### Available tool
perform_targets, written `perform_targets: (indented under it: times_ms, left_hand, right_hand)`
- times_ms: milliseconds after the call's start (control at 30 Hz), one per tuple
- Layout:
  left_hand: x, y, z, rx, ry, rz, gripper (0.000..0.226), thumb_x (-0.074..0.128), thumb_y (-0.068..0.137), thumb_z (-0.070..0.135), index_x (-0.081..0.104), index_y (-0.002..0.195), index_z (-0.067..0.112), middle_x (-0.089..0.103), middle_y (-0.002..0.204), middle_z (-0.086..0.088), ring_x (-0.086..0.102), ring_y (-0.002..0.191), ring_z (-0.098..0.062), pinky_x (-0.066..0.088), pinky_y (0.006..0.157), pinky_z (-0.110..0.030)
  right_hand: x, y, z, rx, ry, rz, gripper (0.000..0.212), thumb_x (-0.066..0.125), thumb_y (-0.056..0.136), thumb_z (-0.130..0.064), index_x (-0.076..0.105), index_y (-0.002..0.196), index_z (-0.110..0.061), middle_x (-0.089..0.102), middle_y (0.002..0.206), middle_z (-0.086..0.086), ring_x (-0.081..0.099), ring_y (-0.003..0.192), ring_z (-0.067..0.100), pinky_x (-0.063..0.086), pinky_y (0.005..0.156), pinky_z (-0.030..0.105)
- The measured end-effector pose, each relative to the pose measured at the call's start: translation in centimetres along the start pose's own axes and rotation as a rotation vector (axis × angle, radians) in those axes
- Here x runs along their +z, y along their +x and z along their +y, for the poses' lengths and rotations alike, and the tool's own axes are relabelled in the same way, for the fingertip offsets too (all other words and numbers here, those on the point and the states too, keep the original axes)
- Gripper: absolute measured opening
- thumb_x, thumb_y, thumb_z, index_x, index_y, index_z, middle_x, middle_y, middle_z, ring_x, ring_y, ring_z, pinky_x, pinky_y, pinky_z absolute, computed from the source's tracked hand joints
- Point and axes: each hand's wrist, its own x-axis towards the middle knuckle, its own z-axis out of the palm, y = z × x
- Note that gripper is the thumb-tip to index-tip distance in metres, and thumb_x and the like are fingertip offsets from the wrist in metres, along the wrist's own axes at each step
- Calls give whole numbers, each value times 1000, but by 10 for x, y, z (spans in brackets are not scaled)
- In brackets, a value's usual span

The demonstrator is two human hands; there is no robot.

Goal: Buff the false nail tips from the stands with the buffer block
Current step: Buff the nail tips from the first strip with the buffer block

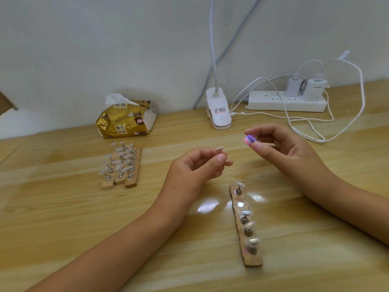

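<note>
Nearest, one wooden stand point(246, 226) carries four tips point(253, 241), one seat bare. Left hand point(195, 165) pinches a nail tip point(220, 148), right hand point(284, 148) pinches the buffer block point(250, 140), just apart (not yet touching). Three full stands point(121, 167) wait farther left; most work seems left.

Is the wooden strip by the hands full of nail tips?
Not full: on the stand, one spot shows a bare metal disc; the other four carry tips.

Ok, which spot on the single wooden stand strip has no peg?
Second from the far end of the wooden strip: a bare silver disc; the other four hold pegs with clear tips.
</note>
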Motion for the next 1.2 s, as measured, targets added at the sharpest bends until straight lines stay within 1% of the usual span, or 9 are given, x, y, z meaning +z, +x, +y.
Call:
perform_targets:
  times_ms: [100,200,267,367,467,733,1000,1133,1200]
  left_hand:
    - [-2,-6,8,141,74,-46,13,78,73,22,71,80,14,73,93,3,67,86,-9,52,75,-18]
    - [-6,-9,13,528,489,-146,8,76,75,22,73,79,16,55,86,0,54,78,-14,46,70,-23]
    - [-7,-8,13,654,664,-193,7,75,77,23,73,81,18,50,79,-1,48,71,-11,40,64,-20]
    - [-10,-7,7,675,775,-216,9,75,78,25,75,79,16,53,70,0,46,64,-8,38,62,-17]
    - [-10,-7,-1,689,879,-223,14,73,80,31,76,77,18,51,65,4,42,63,-4,41,56,-25]
    - [-8,-5,-3,686,928,-236,18,68,83,36,78,80,21,50,62,6,39,63,-1,42,51,-29]
    - [-16,-4,3,731,1012,-375,20,68,86,35,74,75,20,49,64,7,39,62,-3,39,52,-25]
    - [-17,-5,4,705,951,-465,16,70,85,30,77,79,17,50,63,5,46,59,-10,41,54,-26]
    - [-17,-7,3,686,915,-493,12,72,84,27,78,82,17,47,63,9,45,60,-7,40,55,-22]
  right_hand:
    - [-3,1,2,21,20,0,26,68,77,-38,70,102,-30,71,102,-6,63,97,5,50,81,14]
    - [-6,4,5,39,3,9,27,69,77,-41,71,103,-33,70,106,-5,64,100,7,53,89,23]
    - [-7,4,6,40,-1,2,23,71,78,-43,72,101,-37,70,107,-5,64,102,8,54,93,29]
    - [-7,4,7,46,3,-12,22,71,78,-44,72,99,-38,70,107,-6,65,105,12,53,96,34]
    - [-6,4,6,45,-6,-21,27,68,77,-41,71,103,-33,70,109,-3,64,108,18,52,98,38]
    - [-5,4,5,43,-25,-42,35,66,76,-40,69,107,-25,69,113,2,62,111,24,51,99,45]
    - [-8,4,9,34,-34,-45,29,67,79,-41,70,106,-33,70,111,-4,64,108,17,53,98,45]
    - [-8,5,11,33,-26,-49,23,73,81,-45,72,103,-38,70,111,-4,65,107,14,54,96,39]
    - [-8,6,11,38,-22,-47,25,73,78,-47,72,102,-40,70,110,-5,65,106,14,55,93,35]
